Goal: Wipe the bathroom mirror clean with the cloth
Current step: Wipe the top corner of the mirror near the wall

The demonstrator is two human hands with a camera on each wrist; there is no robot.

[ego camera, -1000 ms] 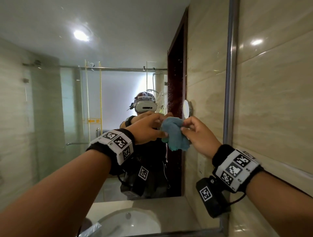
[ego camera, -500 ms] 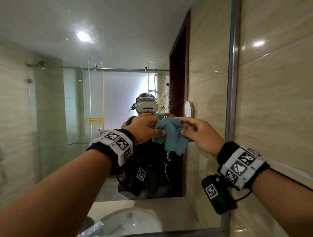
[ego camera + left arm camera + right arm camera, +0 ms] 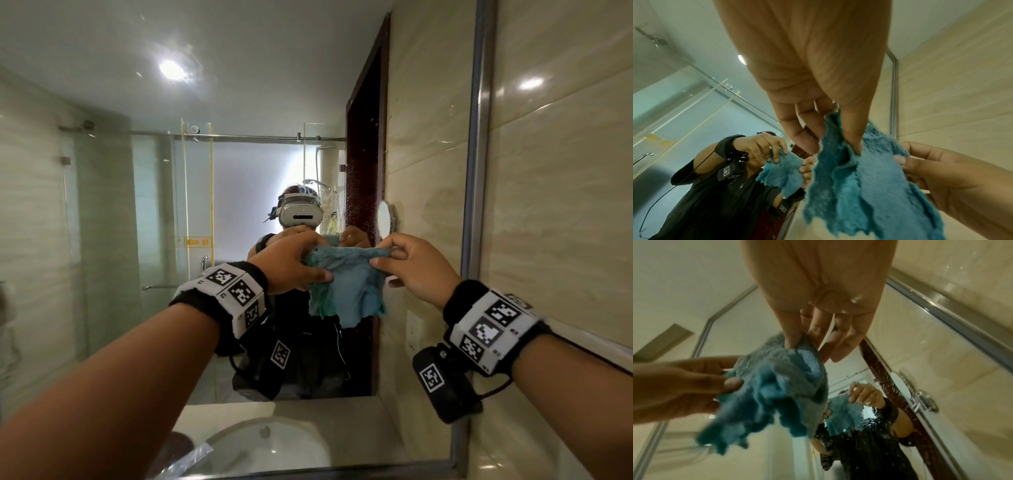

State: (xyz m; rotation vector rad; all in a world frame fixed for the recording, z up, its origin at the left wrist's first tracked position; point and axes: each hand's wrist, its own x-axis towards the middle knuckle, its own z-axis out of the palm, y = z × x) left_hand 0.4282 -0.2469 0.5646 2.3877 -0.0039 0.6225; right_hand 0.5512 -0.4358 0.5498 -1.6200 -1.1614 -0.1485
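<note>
The teal, fuzzy cloth (image 3: 346, 287) hangs between the left hand (image 3: 291, 265) and right hand (image 3: 416, 270), both pinching its top edge; earlier bunched, now spread wider.

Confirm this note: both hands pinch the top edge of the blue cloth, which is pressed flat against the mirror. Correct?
Not quite. The left hand and right hand do pinch the blue cloth, but it hangs in the air short of the mirror, as the head view shows.

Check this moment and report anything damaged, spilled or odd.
The blue cloth has ragged, frayed edges along its bottom. Water droplets speckle the mirror over the dark door's reflection. Otherwise nothing stands out.
</note>
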